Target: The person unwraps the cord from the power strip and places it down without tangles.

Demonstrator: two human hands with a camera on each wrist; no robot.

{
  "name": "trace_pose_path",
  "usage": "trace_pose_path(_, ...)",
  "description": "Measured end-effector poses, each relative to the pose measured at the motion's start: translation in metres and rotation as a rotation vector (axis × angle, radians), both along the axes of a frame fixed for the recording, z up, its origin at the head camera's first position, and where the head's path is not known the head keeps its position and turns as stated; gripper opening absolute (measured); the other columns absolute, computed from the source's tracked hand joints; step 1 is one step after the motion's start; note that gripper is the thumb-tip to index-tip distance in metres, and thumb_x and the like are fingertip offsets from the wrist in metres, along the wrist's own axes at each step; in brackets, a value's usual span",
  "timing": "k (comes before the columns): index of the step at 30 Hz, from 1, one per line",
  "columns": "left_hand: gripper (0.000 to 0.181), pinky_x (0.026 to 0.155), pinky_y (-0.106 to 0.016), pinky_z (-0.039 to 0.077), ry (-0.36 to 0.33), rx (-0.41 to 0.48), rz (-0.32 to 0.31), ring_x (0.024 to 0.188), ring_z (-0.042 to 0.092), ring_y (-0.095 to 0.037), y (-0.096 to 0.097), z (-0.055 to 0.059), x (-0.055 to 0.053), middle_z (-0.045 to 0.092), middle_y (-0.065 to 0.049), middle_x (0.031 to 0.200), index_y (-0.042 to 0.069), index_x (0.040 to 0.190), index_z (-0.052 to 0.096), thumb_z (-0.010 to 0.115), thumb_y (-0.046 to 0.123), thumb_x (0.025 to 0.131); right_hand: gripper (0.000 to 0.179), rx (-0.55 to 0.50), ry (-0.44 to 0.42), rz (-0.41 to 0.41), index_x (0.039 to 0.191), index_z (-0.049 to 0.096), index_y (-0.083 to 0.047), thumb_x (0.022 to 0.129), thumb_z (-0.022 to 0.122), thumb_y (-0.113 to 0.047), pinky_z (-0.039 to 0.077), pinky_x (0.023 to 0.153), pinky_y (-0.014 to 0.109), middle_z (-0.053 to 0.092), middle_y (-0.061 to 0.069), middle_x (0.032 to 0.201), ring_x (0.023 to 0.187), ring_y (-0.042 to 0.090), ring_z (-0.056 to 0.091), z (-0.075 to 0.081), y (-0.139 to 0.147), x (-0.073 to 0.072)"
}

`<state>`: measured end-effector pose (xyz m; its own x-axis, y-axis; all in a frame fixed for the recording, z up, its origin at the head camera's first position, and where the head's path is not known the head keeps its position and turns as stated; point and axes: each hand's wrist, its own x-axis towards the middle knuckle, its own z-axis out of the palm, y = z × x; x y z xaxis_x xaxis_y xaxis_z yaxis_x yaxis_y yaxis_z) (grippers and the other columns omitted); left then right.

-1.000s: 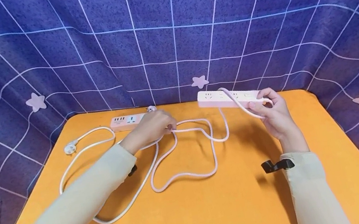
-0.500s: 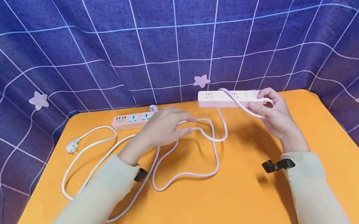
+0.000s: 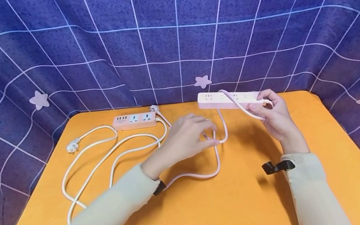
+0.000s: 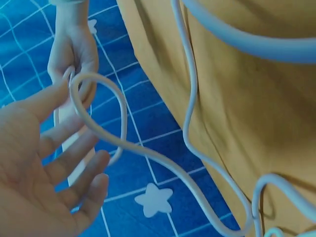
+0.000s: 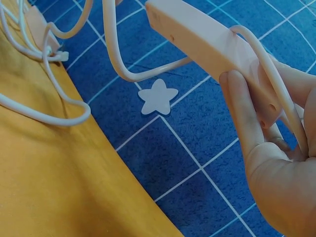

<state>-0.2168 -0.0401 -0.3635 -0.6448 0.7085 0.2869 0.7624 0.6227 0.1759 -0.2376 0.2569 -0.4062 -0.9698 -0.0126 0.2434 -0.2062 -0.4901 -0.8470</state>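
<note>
My right hand (image 3: 280,121) grips one end of a pink and white power strip (image 3: 214,100), raised above the orange table. The strip's pale cord (image 3: 217,158) loops over its top and drops to the table on its far side. In the right wrist view the strip's underside (image 5: 197,39) faces the camera, fingers wrapped around its near end. My left hand (image 3: 187,135) hovers by the cord, left of the strip, palm down. From the left wrist view, that hand's fingers (image 4: 74,153) are spread and loosely bent beside the hanging cord (image 4: 182,177).
A second pink power strip (image 3: 135,122) with USB ports lies at the back left. Its white cord (image 3: 98,143) winds over the orange table (image 3: 219,214). One plug (image 3: 72,146) lies far left, another (image 3: 154,108) behind that strip. A blue grid-patterned curtain (image 3: 160,43) surrounds the table.
My left hand has let go of the cord it pinched near the second strip and moved right along the cord, uncovering that strip. The right hand holds its strip still.
</note>
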Motion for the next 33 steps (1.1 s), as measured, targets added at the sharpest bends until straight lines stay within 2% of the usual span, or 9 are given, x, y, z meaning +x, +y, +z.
trace_pose_path(2, 0.029, 0.086, -0.032, 0.050, -0.013, -0.014, 0.026, 0.100, 0.063, -0.014, 0.004, -0.001, 0.002, 0.074, 0.015, 0.106, 0.029, 0.111, 0.078, 0.079, 0.053, 0.093, 0.035, 0.001, 0.002, 0.001, 0.098, 0.061, -0.007, 0.090, 0.060, 0.027, 0.063, 0.077, 0.025, 0.061, 0.008, 0.104, 0.088, 0.016, 0.071, 0.000, -0.001, 0.000)
trace_pose_path(6, 0.025, 0.084, -0.027, 0.049, -0.044, -0.012, 0.033, 0.098, 0.063, -0.009, 0.008, -0.003, 0.005, 0.073, 0.016, 0.102, 0.028, 0.106, 0.079, 0.077, 0.051, 0.095, 0.035, 0.003, 0.004, 0.001, 0.098, 0.061, -0.007, 0.090, 0.058, 0.027, 0.063, 0.078, 0.025, 0.060, 0.008, 0.103, 0.088, 0.016, 0.070, 0.000, -0.001, 0.000)
trace_pose_path(13, 0.015, 0.080, -0.022, 0.051, -0.081, 0.026, -0.015, 0.095, 0.064, -0.003, 0.011, -0.006, 0.007, 0.070, 0.016, 0.098, 0.028, 0.102, 0.081, 0.079, 0.042, 0.097, 0.036, 0.005, 0.000, 0.001, 0.098, 0.061, -0.008, 0.090, 0.059, 0.027, 0.063, 0.078, 0.025, 0.061, 0.008, 0.103, 0.089, 0.016, 0.069, 0.000, -0.001, 0.000)
trace_pose_path(18, 0.012, 0.085, -0.027, 0.053, -0.070, 0.001, -0.038, 0.096, 0.064, -0.005, 0.013, -0.007, 0.008, 0.069, 0.015, 0.097, 0.029, 0.106, 0.083, 0.077, 0.036, 0.099, 0.036, 0.002, -0.001, -0.002, 0.098, 0.061, -0.008, 0.090, 0.059, 0.027, 0.063, 0.078, 0.026, 0.061, 0.009, 0.104, 0.090, 0.016, 0.070, -0.001, 0.000, 0.000)
trace_pose_path(23, 0.012, 0.094, -0.032, 0.052, -0.065, -0.015, -0.035, 0.099, 0.064, -0.009, 0.012, -0.009, 0.006, 0.069, 0.013, 0.097, 0.028, 0.107, 0.084, 0.076, 0.034, 0.100, 0.037, 0.004, 0.002, -0.005, 0.098, 0.061, -0.008, 0.090, 0.058, 0.028, 0.063, 0.078, 0.026, 0.060, 0.008, 0.104, 0.090, 0.016, 0.069, 0.000, 0.000, 0.000)
trace_pose_path(33, 0.012, 0.086, -0.029, 0.053, -0.114, 0.054, -0.032, 0.098, 0.065, -0.008, 0.010, -0.014, -0.001, 0.070, 0.014, 0.097, 0.027, 0.107, 0.085, 0.077, 0.032, 0.099, 0.036, -0.009, 0.006, -0.004, 0.098, 0.061, -0.008, 0.090, 0.058, 0.027, 0.063, 0.079, 0.027, 0.059, 0.007, 0.105, 0.089, 0.015, 0.070, 0.002, 0.001, 0.001)
